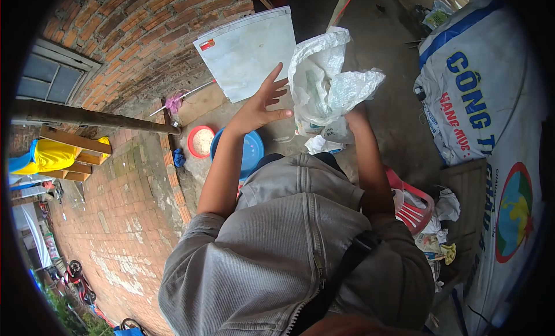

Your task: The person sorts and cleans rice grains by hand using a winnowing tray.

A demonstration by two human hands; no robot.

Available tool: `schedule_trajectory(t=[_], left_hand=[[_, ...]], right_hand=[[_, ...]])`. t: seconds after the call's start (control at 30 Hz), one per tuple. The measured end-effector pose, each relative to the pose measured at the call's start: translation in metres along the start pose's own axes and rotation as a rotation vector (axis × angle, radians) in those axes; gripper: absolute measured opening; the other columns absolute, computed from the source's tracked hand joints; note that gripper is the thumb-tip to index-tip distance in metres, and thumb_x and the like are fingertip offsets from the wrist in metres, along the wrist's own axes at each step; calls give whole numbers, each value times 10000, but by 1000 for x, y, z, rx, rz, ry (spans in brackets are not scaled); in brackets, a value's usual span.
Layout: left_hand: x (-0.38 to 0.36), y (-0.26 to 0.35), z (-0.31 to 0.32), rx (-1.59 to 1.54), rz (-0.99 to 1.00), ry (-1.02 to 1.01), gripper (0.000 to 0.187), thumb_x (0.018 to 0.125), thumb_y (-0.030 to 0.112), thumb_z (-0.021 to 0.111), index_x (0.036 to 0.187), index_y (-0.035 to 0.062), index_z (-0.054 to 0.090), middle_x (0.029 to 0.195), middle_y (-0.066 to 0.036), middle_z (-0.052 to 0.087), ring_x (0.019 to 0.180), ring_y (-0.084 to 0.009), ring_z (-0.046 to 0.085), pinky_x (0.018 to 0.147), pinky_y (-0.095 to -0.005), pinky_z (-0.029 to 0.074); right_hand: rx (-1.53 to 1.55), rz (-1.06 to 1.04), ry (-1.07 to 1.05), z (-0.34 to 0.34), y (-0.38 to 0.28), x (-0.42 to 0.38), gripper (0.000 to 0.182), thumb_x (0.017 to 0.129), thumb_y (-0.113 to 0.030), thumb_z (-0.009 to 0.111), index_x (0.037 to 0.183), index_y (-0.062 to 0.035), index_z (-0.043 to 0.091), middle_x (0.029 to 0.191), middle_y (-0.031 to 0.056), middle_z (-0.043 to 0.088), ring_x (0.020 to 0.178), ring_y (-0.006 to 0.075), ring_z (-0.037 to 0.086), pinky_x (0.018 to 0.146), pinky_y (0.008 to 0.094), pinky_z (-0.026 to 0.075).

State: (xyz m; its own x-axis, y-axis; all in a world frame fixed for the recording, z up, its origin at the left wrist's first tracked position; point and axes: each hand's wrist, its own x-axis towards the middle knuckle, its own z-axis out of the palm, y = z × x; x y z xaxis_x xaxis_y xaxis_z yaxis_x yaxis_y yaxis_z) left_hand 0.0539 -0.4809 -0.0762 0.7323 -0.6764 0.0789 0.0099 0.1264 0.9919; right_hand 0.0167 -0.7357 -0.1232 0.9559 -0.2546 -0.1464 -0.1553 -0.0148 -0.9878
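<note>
The fingers (272,77) of the left hand (259,110) were spread and released, thumb held out toward the white woven bag (312,76) without gripping it, as far as I could make out. The right hand (357,121) was up against the bag's lower side, its fingers hidden from me behind the plastic, so I could not tell how they were closed. The bag stood mouth open in front of the grey jacket (277,243), between the two hands. Past the left hand I had a pale panel (245,61), and nearer the body a blue basin (252,153) beside a red bowl (191,142) of pale bits. Off to the right I saw a red plastic chair (430,204) and a big printed sheet (491,64).
</note>
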Motion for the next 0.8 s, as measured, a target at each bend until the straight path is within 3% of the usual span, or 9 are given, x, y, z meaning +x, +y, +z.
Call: schedule_trajectory(t=[0.07, 0.3, 0.37, 0.4, 0.5, 0.53, 0.6, 0.7, 0.8], left_hand=[[-7, 2, -1, 321, -171, 94, 1069, 698, 312, 791, 1468, 213, 55, 1426, -221, 306, 1299, -397, 323, 1025, -486, 316], [-5, -9, 9, 321, -275, 55, 1090, 680, 358, 795, 1466, 210, 56, 1435, -230, 282, 1299, -429, 307, 1026, -524, 298], [2, -18, 14, 301, -150, 40, 987, 705, 259, 793, 1448, 117, 159, 1379, -170, 388, 1279, -291, 361, 1049, -405, 294], [6, -17, 18, 301, -149, 40, 987, 705, 259, 793, 1448, 117, 159, 1379, -170, 388, 1279, -291, 361, 1049, -405, 294], [13, -11, 30, 183, -163, -26, 1001, 655, 269, 825, 1421, 79, 209, 1352, -143, 410, 1233, -281, 406, 1028, -380, 328], [14, -10, 33, 195, -130, -55, 926, 649, 244, 828, 1378, 58, 287, 1309, -121, 453, 1196, -246, 430, 1015, -353, 338], [16, -17, 40, 224, 8, -30, 777, 630, 212, 829, 1278, 28, 440, 1210, -95, 543, 1129, -208, 482, 980, -333, 365], [23, -27, 43, 428, 59, 26, 816, 642, 128, 808, 1317, -6, 370, 1277, -91, 484, 1186, -219, 431, 1028, -349, 317], [20, -50, 50, 279, -23, 234, 744, 619, 58, 776, 1270, -4, 421, 1180, -89, 539, 1084, -203, 511, 946, -338, 397]], right_hand=[[87, 27, 47, -15, 4, 4, 560, 769, -89, 681, 1280, -39, 460, 1256, 73, 524, 1140, 177, 493, 954, 301, 376], [123, 11, 27, -20, 20, 7, 560, 758, -84, 690, 1267, -35, 462, 1239, 75, 530, 1125, 181, 503, 951, 303, 382], [-40, -36, -48, -14, 34, 9, 537, 763, -105, 693, 1242, -28, 464, 1210, 87, 540, 1120, 192, 508, 948, 314, 389], [-122, -182, -165, -16, 75, 27, 519, 758, -120, 700, 1212, -27, 468, 1183, 98, 549, 1110, 197, 515, 939, 329, 402], [-444, -540, -184, 6, 85, 23, 602, 681, -181, 754, 1190, -27, 472, 1152, 126, 564, 1060, 255, 552, 901, 348, 428], [-475, -405, -398, 8, 83, 25, 679, 631, -225, 785, 1197, -31, 465, 1158, 145, 551, 1069, 280, 543, 907, 360, 420], [-296, -545, -388, 20, 76, 16, 605, 659, -218, 769, 1173, -33, 508, 1175, 134, 550, 1114, 259, 516, 939, 356, 401], [-183, -498, -365, 21, 60, 8, 568, 705, -199, 743, 1196, -32, 509, 1204, 127, 545, 1144, 247, 499, 958, 348, 390], [-66, -370, -440, 10, 48, -11, 560, 724, -189, 728, 1211, -32, 501, 1216, 125, 541, 1152, 243, 493, 965, 346, 386]])
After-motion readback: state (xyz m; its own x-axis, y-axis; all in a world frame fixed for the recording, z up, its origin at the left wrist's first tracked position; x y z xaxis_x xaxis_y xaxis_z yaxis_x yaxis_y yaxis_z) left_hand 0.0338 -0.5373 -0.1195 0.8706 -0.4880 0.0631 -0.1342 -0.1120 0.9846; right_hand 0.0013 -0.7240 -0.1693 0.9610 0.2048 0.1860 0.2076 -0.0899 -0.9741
